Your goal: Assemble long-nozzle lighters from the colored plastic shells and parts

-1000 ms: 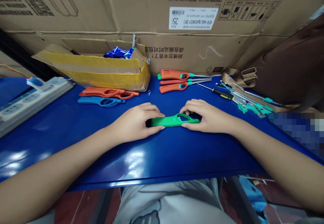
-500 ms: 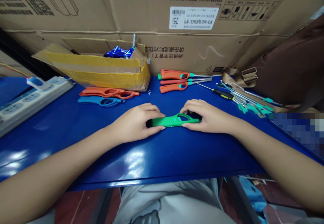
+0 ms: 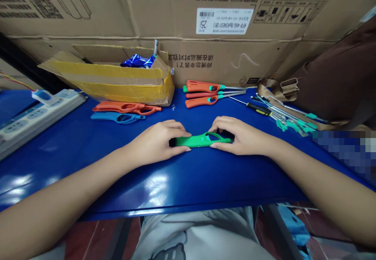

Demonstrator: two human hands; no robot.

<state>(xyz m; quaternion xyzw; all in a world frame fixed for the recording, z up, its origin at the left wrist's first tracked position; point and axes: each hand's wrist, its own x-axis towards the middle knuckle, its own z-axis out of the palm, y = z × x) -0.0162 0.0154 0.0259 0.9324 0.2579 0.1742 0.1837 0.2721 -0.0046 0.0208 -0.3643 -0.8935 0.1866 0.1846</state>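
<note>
A green plastic lighter handle lies flat on the blue table, held at both ends. My left hand is closed around its left end, fingers curled over the top. My right hand pinches the right end, by the trigger loop. Both hands rest on the tabletop near the middle.
An orange shell and a blue shell lie at the left. Orange lighters sit behind, a screwdriver and teal parts at the right. A taped cardboard box, a power strip and big cartons ring the table.
</note>
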